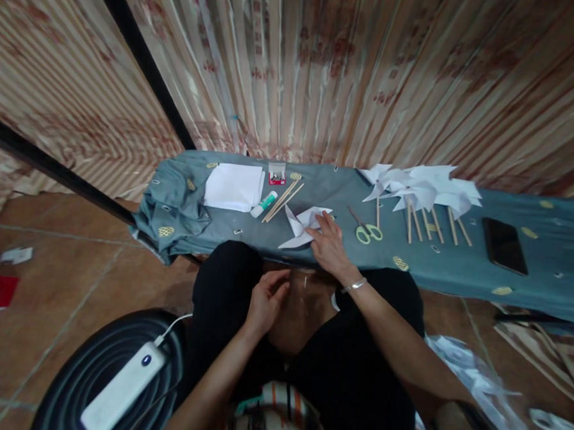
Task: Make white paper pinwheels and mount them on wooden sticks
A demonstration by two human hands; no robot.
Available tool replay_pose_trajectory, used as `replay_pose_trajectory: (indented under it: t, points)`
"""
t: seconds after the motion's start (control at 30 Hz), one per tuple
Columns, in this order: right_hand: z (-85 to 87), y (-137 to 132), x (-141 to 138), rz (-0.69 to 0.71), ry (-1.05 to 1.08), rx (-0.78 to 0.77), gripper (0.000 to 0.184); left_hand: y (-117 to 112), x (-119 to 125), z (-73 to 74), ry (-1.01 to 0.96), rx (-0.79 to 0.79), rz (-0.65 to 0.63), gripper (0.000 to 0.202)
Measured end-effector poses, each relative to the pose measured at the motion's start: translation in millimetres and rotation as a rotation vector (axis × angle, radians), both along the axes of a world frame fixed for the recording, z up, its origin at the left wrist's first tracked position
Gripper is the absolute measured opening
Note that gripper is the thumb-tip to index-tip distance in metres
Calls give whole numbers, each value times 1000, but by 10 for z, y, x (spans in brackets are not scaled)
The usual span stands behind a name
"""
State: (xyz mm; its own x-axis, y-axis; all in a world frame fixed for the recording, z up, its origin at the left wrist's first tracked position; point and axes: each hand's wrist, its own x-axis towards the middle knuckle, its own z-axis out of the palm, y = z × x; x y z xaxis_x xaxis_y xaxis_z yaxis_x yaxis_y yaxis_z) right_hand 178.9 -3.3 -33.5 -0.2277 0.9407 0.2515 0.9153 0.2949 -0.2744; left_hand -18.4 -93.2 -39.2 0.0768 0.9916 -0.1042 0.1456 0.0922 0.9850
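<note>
My right hand (331, 243) lies with fingers stretched out on a folded white paper pinwheel (303, 227) near the front edge of a low table covered in grey-blue cloth (327, 185). My left hand (266, 300) hangs below the table edge between my knees, fingers curled and pinched together; whether it holds anything I cannot make out. Green-handled scissors (367, 230) lie just right of my right hand. Several thin wooden sticks (284, 199) and a glue stick (264, 204) lie left of the pinwheel.
A stack of white paper (234, 186) and a small pin box (276, 173) sit at the back left. Finished pinwheels on sticks (425, 193) and a black phone (505, 245) lie to the right. A white power bank (124, 387) rests on a black ring at the lower left.
</note>
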Motion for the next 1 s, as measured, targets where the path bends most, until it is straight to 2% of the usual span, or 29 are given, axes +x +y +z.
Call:
replay_pose_trajectory:
  t: [0.13, 0.2, 0.3, 0.47, 0.6, 0.67, 0.83, 1.0]
  points:
    - [-35, 23, -7, -21, 135, 22, 44, 346, -10, 106, -285, -132, 165, 35]
    - [-40, 29, -31, -29, 192, 33, 45, 531, -2, 198, -407, -211, 244, 43]
    - [-29, 19, -74, -34, 237, 45, 46, 794, 48, 350, -550, -342, 308, 43]
    - [38, -9, -94, -56, 270, 113, 45, 1067, 198, 472, -626, -417, 222, 42]
    - [89, -5, -68, -78, 267, 182, 44, 1186, 324, 428, -713, -456, -4, 36]
    - [98, 5, -62, -73, 248, 191, 44, 1262, 383, 389, -749, -489, -62, 38]
    - [102, 31, -87, -32, 183, 172, 46, 1452, 459, 308, -713, -492, -112, 35]
    - [159, 19, -95, -55, 207, 149, 50, 1504, 432, 298, -684, -458, -128, 42]
